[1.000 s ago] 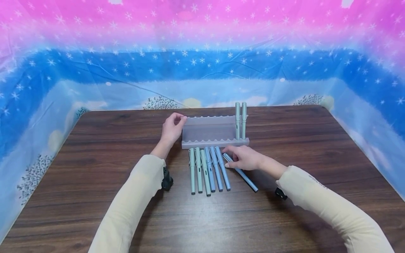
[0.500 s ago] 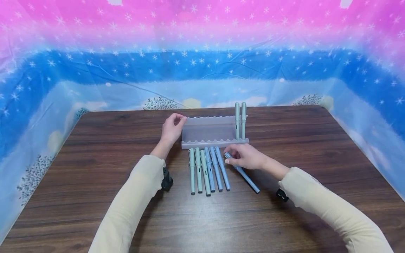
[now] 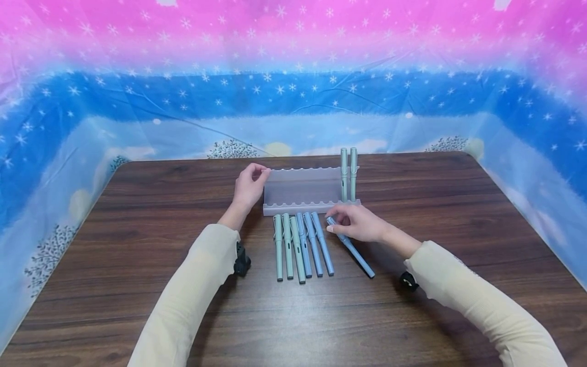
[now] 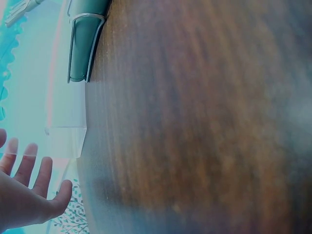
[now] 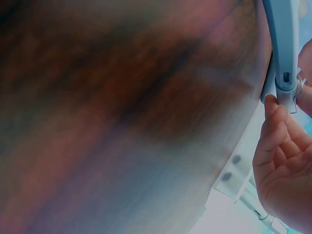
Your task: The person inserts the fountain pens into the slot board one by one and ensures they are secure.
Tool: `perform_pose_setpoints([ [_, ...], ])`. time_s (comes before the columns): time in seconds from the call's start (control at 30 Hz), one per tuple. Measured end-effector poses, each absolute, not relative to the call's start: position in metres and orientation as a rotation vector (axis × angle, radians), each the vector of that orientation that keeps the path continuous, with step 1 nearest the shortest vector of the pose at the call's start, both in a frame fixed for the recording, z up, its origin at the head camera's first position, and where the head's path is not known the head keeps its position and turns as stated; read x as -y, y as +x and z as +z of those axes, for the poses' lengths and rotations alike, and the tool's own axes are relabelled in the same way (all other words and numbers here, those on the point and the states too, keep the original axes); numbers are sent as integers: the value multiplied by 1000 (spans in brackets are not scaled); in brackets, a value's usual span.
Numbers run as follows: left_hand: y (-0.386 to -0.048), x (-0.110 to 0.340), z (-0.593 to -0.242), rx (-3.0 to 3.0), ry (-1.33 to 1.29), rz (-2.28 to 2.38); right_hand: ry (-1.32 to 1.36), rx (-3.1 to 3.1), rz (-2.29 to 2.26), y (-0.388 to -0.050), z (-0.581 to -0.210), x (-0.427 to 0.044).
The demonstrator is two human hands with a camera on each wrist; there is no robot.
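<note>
My left hand (image 3: 249, 187) pinches the upper left corner of a translucent pen rack (image 3: 302, 187) with scalloped edges. In the left wrist view, some of its fingertips show through the clear panel. My right hand (image 3: 359, 223) pinches a light blue pen (image 3: 355, 254) near its cap. This pen slants, its barrel end pointing toward the front right; the right wrist view shows the fingertips at the cap end of the pen (image 5: 284, 44). Two pale green pens (image 3: 348, 176) stand upright at the rack's right end.
In front of the rack lie several pens side by side: green pens (image 3: 288, 247) on the left, blue pens (image 3: 316, 244) on the right. All rest on a dark wood-grain table (image 3: 151, 204). A snowflake-patterned cloth (image 3: 293, 97) surrounds the table's far side.
My right hand has moved slightly away from me toward the rack, and the blue pen's cap end has risen with it. My left hand stays at the rack's corner.
</note>
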State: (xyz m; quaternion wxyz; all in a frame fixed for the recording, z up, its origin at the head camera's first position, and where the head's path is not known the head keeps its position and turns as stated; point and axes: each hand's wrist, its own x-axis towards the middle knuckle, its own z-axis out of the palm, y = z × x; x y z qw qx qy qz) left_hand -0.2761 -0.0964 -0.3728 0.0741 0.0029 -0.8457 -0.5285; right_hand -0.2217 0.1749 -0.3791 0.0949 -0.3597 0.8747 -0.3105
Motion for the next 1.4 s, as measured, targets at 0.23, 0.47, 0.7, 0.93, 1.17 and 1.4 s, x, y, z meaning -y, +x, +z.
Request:
perform_pose_setpoints([
  [0.23, -276, 96, -372, 2534, 10, -1581, -1042, -2594, -909, -222, -380, -175],
  [0.47, -277, 97, -373, 2531, 14, -1585, -1008, -2580, -916, -221, -379, -174],
  [0.7, -278, 97, -373, 2536, 17, -1583, -1033, -2583, -928, -221, -381, -173],
  [0.93, -278, 97, -374, 2542, 17, -1574, -983, -2544, -982, -221, -380, -174],
  [1.17, -278, 97, -374, 2542, 28, -1573, -891, -2565, -1104, -224, -368, -175],
  [1.4, -278, 97, -375, 2543, 25, -1566, -853, -2634, -1235, -234, -353, -176],
])
